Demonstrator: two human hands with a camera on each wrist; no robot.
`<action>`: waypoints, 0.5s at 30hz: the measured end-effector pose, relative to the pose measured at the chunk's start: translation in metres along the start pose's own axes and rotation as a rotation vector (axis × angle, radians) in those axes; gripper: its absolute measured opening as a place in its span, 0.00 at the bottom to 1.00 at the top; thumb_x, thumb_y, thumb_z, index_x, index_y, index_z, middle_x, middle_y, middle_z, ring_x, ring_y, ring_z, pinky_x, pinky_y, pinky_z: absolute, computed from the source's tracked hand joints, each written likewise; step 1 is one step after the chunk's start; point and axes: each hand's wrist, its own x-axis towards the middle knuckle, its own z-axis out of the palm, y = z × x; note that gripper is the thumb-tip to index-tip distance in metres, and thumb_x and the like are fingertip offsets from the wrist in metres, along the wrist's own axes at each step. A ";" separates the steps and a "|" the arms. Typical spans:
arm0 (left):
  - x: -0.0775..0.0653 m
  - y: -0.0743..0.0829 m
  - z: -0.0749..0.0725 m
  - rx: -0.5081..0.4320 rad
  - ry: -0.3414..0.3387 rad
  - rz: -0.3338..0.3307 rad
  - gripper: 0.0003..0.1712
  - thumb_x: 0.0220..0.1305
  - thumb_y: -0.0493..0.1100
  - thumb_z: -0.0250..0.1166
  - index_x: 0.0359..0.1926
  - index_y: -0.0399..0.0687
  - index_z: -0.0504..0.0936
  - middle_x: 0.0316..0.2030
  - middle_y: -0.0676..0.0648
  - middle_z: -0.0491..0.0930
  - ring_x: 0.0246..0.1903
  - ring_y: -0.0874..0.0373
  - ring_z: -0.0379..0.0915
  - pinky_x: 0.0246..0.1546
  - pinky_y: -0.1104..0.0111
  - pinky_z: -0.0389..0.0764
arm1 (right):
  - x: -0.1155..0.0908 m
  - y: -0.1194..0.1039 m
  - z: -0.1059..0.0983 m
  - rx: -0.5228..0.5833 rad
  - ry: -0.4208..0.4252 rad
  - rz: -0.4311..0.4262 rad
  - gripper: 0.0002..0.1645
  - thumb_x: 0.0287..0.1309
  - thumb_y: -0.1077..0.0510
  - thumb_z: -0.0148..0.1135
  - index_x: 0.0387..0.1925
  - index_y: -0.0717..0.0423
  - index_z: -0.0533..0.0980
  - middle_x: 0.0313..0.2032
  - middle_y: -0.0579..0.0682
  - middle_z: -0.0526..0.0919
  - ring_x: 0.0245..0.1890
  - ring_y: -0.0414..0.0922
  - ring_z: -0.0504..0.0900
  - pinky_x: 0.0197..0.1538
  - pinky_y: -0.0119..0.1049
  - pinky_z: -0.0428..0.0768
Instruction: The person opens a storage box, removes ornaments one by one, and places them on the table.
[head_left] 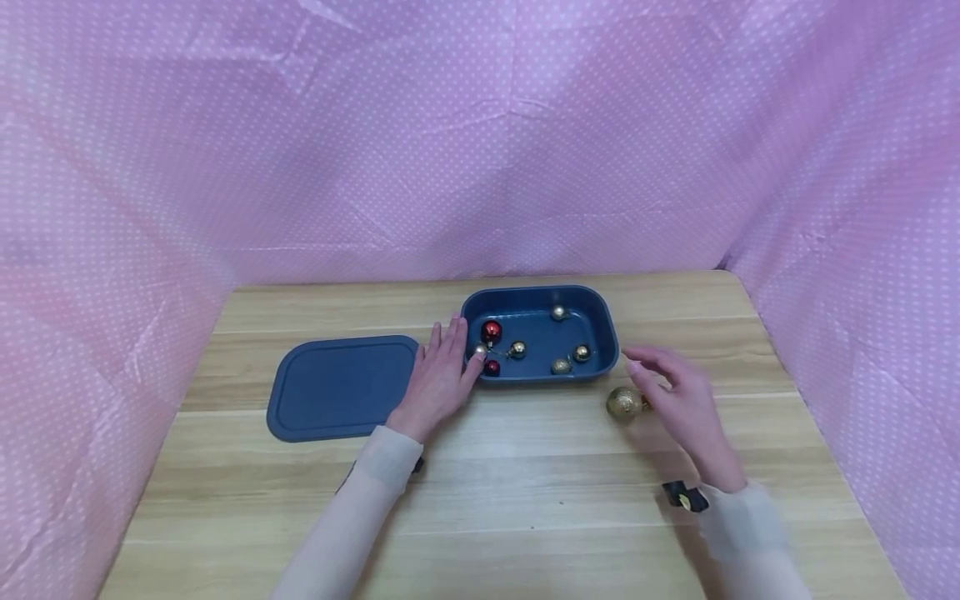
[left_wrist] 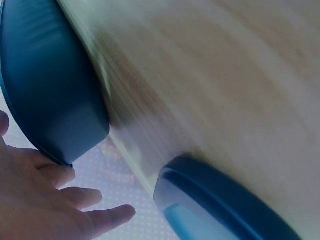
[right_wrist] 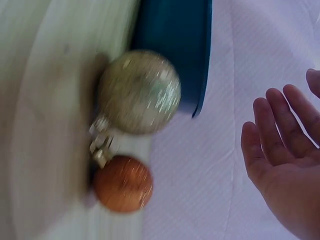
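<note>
Left hand (head_left: pixel 437 382): fingers spread
Right hand (head_left: pixel 681 402): fingers apart, empty
Round glittery gold bauble (head_left: pixel 623 403): reaching stage, I'd judge; calls for pinching

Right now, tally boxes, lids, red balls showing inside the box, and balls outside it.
Box: 1
Lid: 1
Red balls inside (larger red ball, smaller red ball): 2
Balls outside (gold ball, orange ball): 2
Total: 6
</note>
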 end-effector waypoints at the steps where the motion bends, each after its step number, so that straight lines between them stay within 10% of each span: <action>1: 0.000 -0.001 -0.001 0.003 -0.002 0.001 0.41 0.81 0.60 0.44 0.83 0.44 0.47 0.82 0.45 0.44 0.80 0.38 0.36 0.74 0.36 0.48 | 0.001 -0.002 0.003 0.000 -0.005 -0.013 0.14 0.69 0.62 0.67 0.53 0.58 0.86 0.52 0.55 0.86 0.49 0.29 0.80 0.46 0.18 0.78; 15: 0.001 -0.009 -0.001 0.066 -0.010 0.040 0.37 0.83 0.56 0.42 0.83 0.46 0.48 0.82 0.46 0.45 0.80 0.37 0.38 0.73 0.36 0.51 | 0.025 -0.026 0.033 -0.055 -0.126 -0.149 0.16 0.69 0.58 0.68 0.55 0.58 0.84 0.55 0.51 0.86 0.58 0.51 0.82 0.61 0.24 0.71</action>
